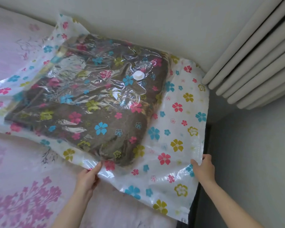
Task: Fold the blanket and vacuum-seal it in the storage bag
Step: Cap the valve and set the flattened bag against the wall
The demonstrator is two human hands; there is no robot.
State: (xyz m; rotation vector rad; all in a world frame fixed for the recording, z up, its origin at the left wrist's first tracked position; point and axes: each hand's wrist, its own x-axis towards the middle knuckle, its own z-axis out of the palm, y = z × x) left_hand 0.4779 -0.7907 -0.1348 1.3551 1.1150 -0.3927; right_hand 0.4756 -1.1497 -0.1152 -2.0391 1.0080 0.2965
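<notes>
Folded brown blanket [92, 99] sits inside flower-printed storage bag [176, 122], flat on bed [23, 170], white valve [138, 75] facing up. Left hand [88, 176] pinches near edge of bag beside blanket corner; right hand [203, 167] grips bag's right edge, fingers curled over film. Plastic looks thin, slick, crinkly; blanket soft, bulky, probably moderate weight. Best hold: empty margins, not valve. Curtain [253, 55] hangs right.
</notes>
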